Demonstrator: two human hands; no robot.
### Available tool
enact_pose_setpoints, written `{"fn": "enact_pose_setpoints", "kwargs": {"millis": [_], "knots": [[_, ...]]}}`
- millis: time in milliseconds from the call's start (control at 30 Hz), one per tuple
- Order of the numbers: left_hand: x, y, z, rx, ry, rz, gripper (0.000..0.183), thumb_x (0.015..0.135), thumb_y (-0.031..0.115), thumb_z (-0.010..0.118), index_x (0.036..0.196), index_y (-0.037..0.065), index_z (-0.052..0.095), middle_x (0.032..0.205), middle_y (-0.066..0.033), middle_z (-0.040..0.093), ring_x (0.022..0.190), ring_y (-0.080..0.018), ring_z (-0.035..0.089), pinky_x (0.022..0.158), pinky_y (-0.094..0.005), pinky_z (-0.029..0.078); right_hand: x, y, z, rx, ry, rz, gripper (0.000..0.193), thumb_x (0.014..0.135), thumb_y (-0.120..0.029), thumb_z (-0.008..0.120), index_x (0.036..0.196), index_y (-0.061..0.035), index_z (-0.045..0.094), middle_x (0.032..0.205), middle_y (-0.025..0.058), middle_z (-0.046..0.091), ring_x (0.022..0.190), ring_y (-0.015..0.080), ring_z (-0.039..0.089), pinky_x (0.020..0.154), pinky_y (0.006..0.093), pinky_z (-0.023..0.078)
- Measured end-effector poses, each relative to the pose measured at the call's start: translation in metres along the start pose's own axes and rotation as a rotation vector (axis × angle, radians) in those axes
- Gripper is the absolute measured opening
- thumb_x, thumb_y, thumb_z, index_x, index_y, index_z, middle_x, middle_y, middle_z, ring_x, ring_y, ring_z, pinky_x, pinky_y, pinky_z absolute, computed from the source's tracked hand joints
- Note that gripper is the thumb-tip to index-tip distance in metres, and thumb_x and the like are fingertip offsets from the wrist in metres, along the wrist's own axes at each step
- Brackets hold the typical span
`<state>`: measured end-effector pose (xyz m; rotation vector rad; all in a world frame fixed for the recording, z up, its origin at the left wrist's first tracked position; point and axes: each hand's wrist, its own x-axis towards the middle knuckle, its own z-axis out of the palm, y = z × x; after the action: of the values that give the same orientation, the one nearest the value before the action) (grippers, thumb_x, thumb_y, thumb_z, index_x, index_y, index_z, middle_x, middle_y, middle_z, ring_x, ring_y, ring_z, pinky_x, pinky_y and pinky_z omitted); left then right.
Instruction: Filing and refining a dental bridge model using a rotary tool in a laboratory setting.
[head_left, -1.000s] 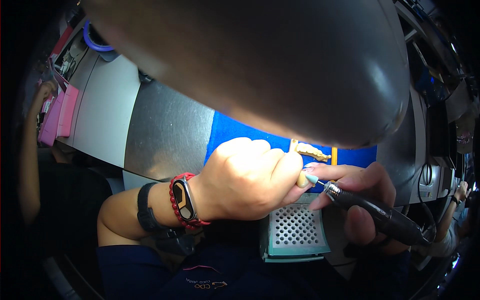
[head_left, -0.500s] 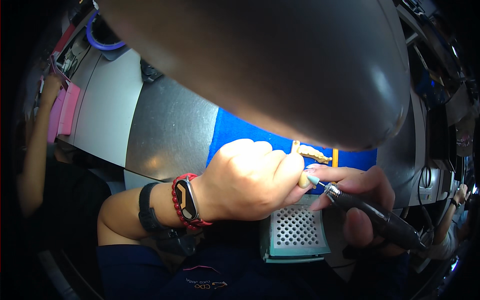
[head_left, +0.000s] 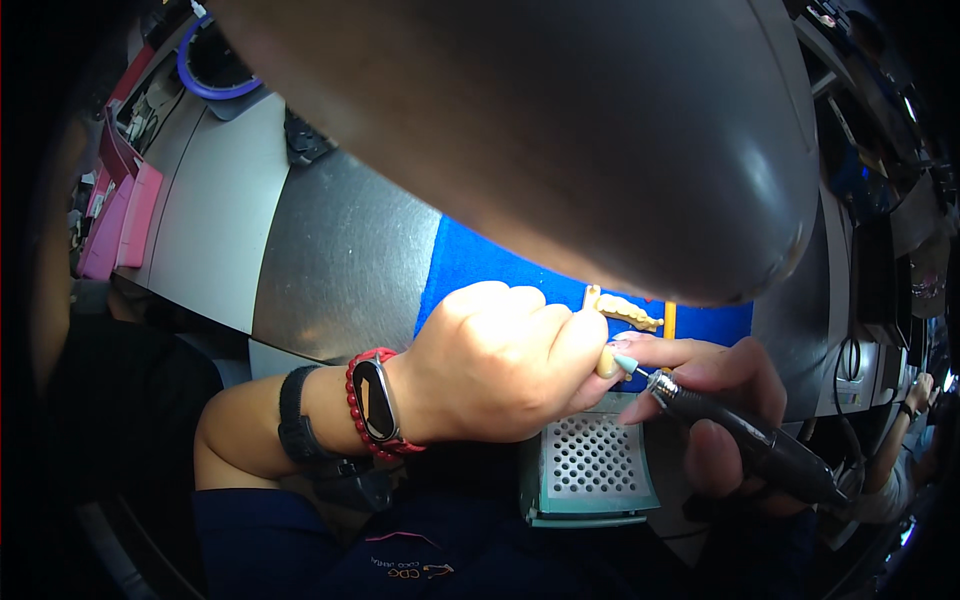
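The left hand (head_left: 505,365) is curled in a fist, knuckles up, with a small yellowish piece (head_left: 606,362) pinched at its right side; the fingertips underneath are hidden. The right hand (head_left: 715,390) is clamped on a black pen-shaped grinder (head_left: 765,445), its pale green cone tip (head_left: 626,364) at the right side of the piece. Whether tip and piece touch is hard to tell. The two hands are close together, the right forefinger reaching past the tip toward the left hand.

A large dark rounded hood (head_left: 560,130) stands in the way, covering the far middle of the bench and part of a blue cloth (head_left: 460,265). Just beyond the hands, on the cloth, lie a cream row of teeth (head_left: 628,312) and, to its right, a yellow stick (head_left: 670,320). Near the body, below the hands, sits a green-framed grate (head_left: 600,455) full of round holes.

To the left are a grey metal sheet (head_left: 335,250) and a white tabletop (head_left: 222,190); farther left stands a pink box (head_left: 140,215), with a purple ring-shaped thing (head_left: 212,92) on the far side. At the right edge shows another person's hand (head_left: 920,388).
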<state>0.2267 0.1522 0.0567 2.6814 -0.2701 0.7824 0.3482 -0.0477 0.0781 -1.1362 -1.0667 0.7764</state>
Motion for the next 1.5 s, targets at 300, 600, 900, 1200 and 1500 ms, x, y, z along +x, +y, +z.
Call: {"fn": "enact_pose_setpoints", "kwargs": {"millis": [300,600,900,1200,1500], "knots": [[-0.001,0.000,0.001,0.004,0.026,0.008,0.023,0.084,0.027,0.069,0.074,0.010,0.056,0.056,-0.0021,0.051,0.048,-0.0159,0.053,0.046,-0.0298,0.043,-0.003,-0.009,0.011,0.211,0.214,0.220,0.030,0.094,-0.017,0.063,0.115,0.0009,0.050,0.118,0.0279,0.063,0.100,0.0284,0.067,0.098,0.0445,0.049],[0.008,0.000,-0.001,0.068,-0.027,0.080,0.025,0.079,0.027,0.072,0.072,0.010,0.055,0.058,-0.0001,0.047,0.046,-0.0141,0.051,0.042,-0.0286,0.041,0.015,0.018,0.011,0.000,0.198,0.059,0.044,0.086,0.010,0.068,0.125,-0.0003,0.050,0.098,0.0098,0.064,0.096,0.0120,0.064,0.087,0.0255,0.054],[0.014,0.002,0.006,0.036,0.016,0.101,0.028,0.069,0.028,0.074,0.068,0.010,0.053,0.059,0.0000,0.042,0.047,-0.0138,0.045,0.045,-0.0284,0.038,0.021,0.008,0.003,0.156,0.185,0.313,0.050,0.079,0.011,0.075,0.122,-0.0030,0.051,0.094,0.0065,0.060,0.086,0.0092,0.064,0.071,0.0202,0.056],[0.012,-0.003,-0.002,-0.038,-0.014,0.112,0.032,0.073,0.024,0.077,0.067,0.010,0.049,0.057,-0.0019,0.043,0.046,-0.0181,0.046,0.044,-0.0315,0.038,0.014,0.014,-0.011,0.140,0.070,0.140,0.034,0.093,-0.009,0.064,0.123,-0.0006,0.051,0.097,0.0119,0.064,0.084,0.0148,0.067,0.076,0.0278,0.056],[0.004,-0.007,0.000,-0.040,0.020,0.097,0.030,0.072,0.024,0.080,0.074,0.008,0.055,0.060,-0.0025,0.049,0.048,-0.0186,0.050,0.042,-0.0314,0.040,0.002,-0.008,-0.010,0.176,0.032,0.232,0.036,0.094,-0.030,0.061,0.111,0.0014,0.059,0.123,0.0268,0.063,0.080,0.0167,0.067,0.087,0.0372,0.055]]}}
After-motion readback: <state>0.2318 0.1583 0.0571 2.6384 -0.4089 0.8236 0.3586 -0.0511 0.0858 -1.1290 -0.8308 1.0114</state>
